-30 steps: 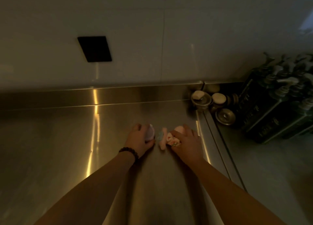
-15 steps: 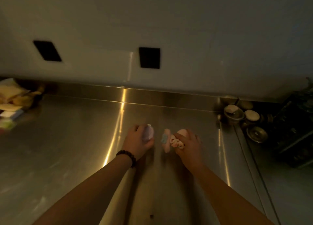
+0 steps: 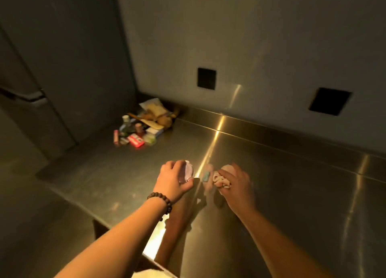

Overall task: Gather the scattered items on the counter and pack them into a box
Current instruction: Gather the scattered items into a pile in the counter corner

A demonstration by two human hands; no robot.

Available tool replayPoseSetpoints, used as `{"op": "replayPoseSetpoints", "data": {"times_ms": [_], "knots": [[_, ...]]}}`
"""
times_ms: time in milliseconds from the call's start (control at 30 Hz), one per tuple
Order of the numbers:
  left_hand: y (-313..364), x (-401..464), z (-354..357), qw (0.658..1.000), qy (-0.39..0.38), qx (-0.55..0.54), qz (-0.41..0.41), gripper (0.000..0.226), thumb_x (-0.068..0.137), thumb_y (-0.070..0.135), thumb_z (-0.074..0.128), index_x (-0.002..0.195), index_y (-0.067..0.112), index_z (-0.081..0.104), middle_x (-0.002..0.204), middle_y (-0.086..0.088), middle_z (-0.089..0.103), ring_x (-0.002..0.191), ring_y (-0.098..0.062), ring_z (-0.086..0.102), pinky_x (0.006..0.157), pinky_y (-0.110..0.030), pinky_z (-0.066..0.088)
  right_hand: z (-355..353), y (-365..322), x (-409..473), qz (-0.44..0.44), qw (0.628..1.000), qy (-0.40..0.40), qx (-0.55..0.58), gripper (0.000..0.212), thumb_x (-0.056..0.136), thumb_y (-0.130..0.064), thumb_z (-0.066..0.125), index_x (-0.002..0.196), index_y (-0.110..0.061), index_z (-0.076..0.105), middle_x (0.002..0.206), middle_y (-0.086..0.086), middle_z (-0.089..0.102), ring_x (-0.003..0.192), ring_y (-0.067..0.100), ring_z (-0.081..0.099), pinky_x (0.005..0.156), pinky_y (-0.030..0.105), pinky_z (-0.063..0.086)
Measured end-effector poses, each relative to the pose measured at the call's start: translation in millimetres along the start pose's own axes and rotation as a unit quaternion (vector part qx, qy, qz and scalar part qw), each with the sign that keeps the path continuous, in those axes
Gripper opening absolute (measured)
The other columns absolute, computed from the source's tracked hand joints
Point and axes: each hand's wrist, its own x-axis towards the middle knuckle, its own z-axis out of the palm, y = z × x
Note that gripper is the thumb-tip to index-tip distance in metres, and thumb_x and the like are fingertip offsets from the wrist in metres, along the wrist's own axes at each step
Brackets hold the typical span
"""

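Head view: we see a stainless steel counter (image 3: 282,194) filling most of the frame, its long axis running from lower left to upper right along a grey wall (image 3: 261,37). Two black square wall plates (image 3: 206,78) are set into that wall. A tall grey cabinet (image 3: 62,58) stands at the counter's left end.

A pile of scattered items (image 3: 144,125) lies in the back-left corner of the counter, against the wall and well apart from both hands. We make out yellowish packets, a red flat packet (image 3: 136,140) at the near edge and a pink tube-like piece at the left; the rest is too small and dim to identify.

Both forearms enter from the bottom edge and converge toward the counter's centre. The left hand (image 3: 173,180), palm down with a dark bead bracelet (image 3: 161,200) at the wrist, curls its fingers over a round pale lilac container (image 3: 188,171) just above or on the surface; we cannot tell whether the container touches the counter. The right hand (image 3: 234,183) clenches a bunch of soft pink and cream items (image 3: 219,179), with a pale blue piece (image 3: 205,176) protruding toward the left hand. The long axis of the bunch cannot be determined, as the fingers cover most of it.

The two hands sit near each other, not touching. Motion blur softens the right hand. No box is identifiable.
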Motion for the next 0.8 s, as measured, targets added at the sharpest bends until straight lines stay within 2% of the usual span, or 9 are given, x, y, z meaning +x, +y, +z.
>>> {"op": "replayPoseSetpoints", "data": {"times_ms": [167,333,400,533,633,800], "knots": [[-89.5,2.5,-79.2,0.999,0.018,0.024,-0.023,0.056,0.075,0.045,0.061,0.126,0.027,0.046,0.121,-0.002,0.048,0.113,-0.022,0.042,0.089,-0.029,0.038,46.6,-104.4,16.2,0.01,0.999,0.0,0.037,0.051,0.084,-0.039,0.067,0.132,-0.039,0.049,0.148,-0.001,0.036,0.128,0.024,0.038,0.102,0.042,0.044],[-138.7,14.7,-108.6,0.999,0.016,0.017,-0.041,0.058,0.076,0.047,0.062,0.128,0.029,0.043,0.124,0.0,0.047,0.115,-0.019,0.041,0.089,-0.026,0.038,72.6,-155.1,37.9,0.019,0.999,-0.012,0.029,0.051,0.086,-0.037,0.066,0.134,-0.039,0.049,0.151,-0.002,0.033,0.13,0.023,0.035,0.102,0.042,0.044],[-153.3,21.1,-109.9,0.999,0.014,0.017,-0.043,0.06,0.076,0.049,0.062,0.129,0.03,0.042,0.125,0.001,0.047,0.115,-0.019,0.04,0.09,-0.026,0.038,82.4,-164.3,50.4,0.01,0.999,-0.032,-0.017,0.048,0.088,-0.042,0.06,0.135,-0.043,0.046,0.154,-0.004,0.026,0.132,0.021,0.031,0.104,0.041,0.042],[-177.3,41.9,-105.8,0.999,0.01,0.011,-0.044,0.062,0.075,0.051,0.062,0.13,0.03,0.04,0.126,0.001,0.046,0.115,-0.018,0.039,0.09,-0.027,0.039,102.3,-173.7,74.1,0.028,0.998,-0.042,-0.036,0.054,0.088,-0.046,0.058,0.139,-0.04,0.041,0.155,-0.004,0.023,0.134,0.02,0.029,0.105,0.041,0.041],[-188.6,64.5,-97.6,0.999,-0.009,0.01,-0.029,0.064,0.074,0.053,0.06,0.131,0.031,0.039,0.125,0.002,0.045,0.113,-0.016,0.037,0.091,-0.026,0.038,120.5,-172.5,93.0,0.017,0.998,-0.04,-0.052,0.051,0.087,-0.043,0.061,0.135,-0.046,0.044,0.155,-0.004,0.024,0.133,0.022,0.029,0.103,0.041,0.043],[-196.2,128.2,-80.1,0.999,-0.044,0.022,0.015,0.068,0.074,0.056,0.056,0.133,0.029,0.037,0.124,0.001,0.043,0.11,-0.014,0.037,0.089,-0.023,0.034,141.4,-156.5,151.3,0.04,0.998,-0.016,-0.05,0.057,0.083,-0.041,0.068,0.134,-0.045,0.044,0.151,-0.003,0.031,0.131,0.023,0.034,0.098,0.039,0.043]]}}
